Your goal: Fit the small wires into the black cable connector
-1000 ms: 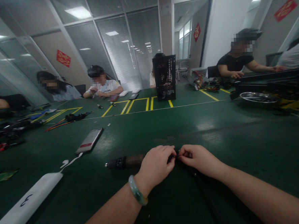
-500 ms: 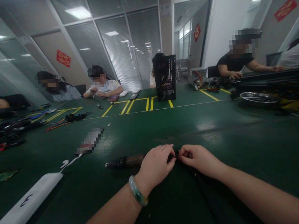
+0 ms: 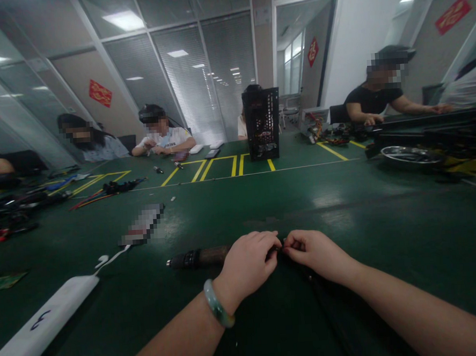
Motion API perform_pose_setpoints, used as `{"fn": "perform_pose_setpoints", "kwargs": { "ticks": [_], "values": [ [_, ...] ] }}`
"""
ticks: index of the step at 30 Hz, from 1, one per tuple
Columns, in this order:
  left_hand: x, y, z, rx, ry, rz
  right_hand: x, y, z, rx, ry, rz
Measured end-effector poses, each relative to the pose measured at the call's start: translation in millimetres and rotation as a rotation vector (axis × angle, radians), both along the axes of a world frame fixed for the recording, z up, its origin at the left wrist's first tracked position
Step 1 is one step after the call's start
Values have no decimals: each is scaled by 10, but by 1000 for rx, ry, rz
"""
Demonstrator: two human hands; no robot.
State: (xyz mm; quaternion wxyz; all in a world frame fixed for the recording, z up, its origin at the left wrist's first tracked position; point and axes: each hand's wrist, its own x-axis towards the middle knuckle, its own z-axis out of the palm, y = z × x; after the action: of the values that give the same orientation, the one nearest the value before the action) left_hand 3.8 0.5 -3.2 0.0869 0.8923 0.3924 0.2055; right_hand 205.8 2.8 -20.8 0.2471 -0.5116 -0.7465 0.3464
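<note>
An electric drill [image 3: 196, 258] with a black chuck and a brownish body lies across the green bench, its tip pointing left. My left hand [image 3: 247, 266], with a jade bangle [image 3: 216, 304] on the wrist, curls over the drill's rear end and hides it. My right hand [image 3: 311, 253] meets it from the right, fingertips pinching a small dark piece [image 3: 283, 247] that is mostly hidden. A dark cord or strip [image 3: 330, 306] seems to run from my hands toward me, though it is hard to make out against the dark surface.
A white power strip [image 3: 41, 324] with a white cable and a blurred phone [image 3: 142, 224] lie left of my hands. Farther off stand a black computer case [image 3: 261, 124] and a steel tray [image 3: 412, 156]. Several co-workers sit around the bench among cables and parts.
My hands stay almost still around the same small piece. The whole view has shifted slightly.
</note>
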Motion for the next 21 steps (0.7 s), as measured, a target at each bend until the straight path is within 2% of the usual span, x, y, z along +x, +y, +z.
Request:
{"fn": "perform_pose_setpoints", "kwargs": {
  "ticks": [11, 21],
  "values": [
    [-4, -6, -3, -19, 17, 76, 11, 9, -9, -8, 4, 11],
    [2, 9, -32, -3, -3, 41, 4, 2, 14, -2, -8, 1]
  ]
}}
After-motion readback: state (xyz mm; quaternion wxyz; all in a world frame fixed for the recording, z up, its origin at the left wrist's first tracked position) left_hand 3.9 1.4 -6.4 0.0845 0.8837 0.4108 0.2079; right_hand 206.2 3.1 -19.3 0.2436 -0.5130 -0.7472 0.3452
